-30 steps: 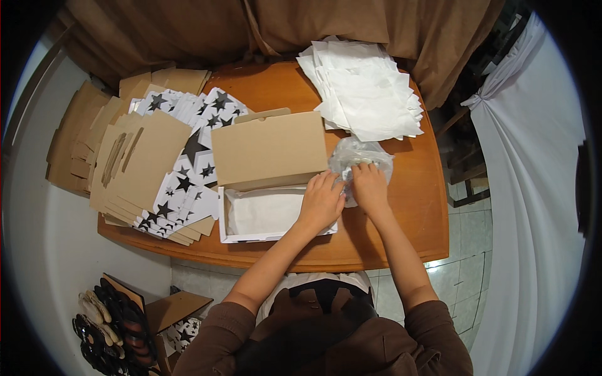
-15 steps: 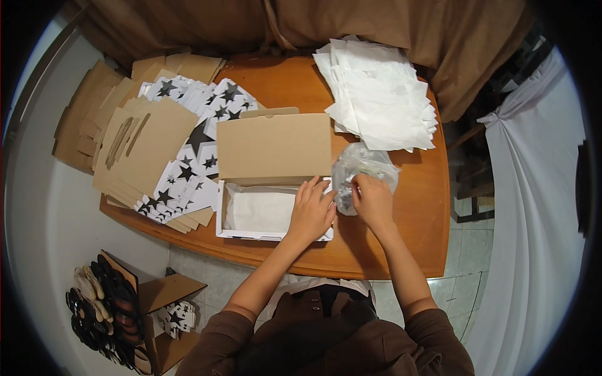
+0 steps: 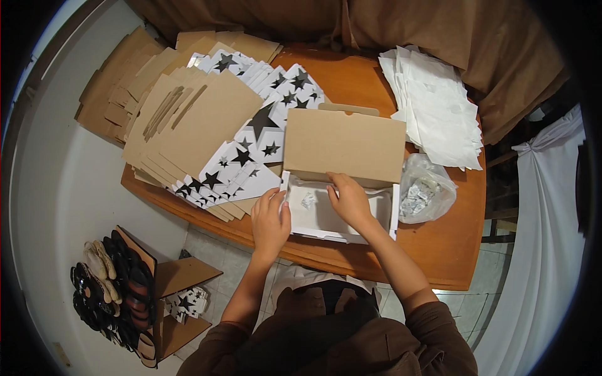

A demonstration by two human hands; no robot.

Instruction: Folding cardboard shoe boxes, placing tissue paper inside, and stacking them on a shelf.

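An open cardboard box (image 3: 343,145), brown inside and white outside, lies before me with its lid raised at the back. White paper lines the box, and a small printed packet (image 3: 307,200) rests on that paper toward the left. My left hand (image 3: 269,225) is at the box's left wall, thumb over the edge and fingers along the outer side. Over the middle of the box is my right hand (image 3: 351,202), thumb and fingers apart, fingertips near the back edge of the lining. A clear plastic bag (image 3: 427,189) of small silvery packets sits just right of the box.
Flat brown cardboard pieces (image 3: 207,119) and white star-printed ones (image 3: 260,122) are piled on the table's left. White paper sheets (image 3: 436,109) are stacked at the back right. On the floor at lower left are several sandals (image 3: 119,288) beside an open carton (image 3: 188,279).
My right hand has left the plastic bag and moved over the box, where the small packet now lies. My left hand has gone from the box's right side to its left wall. The view has shifted.
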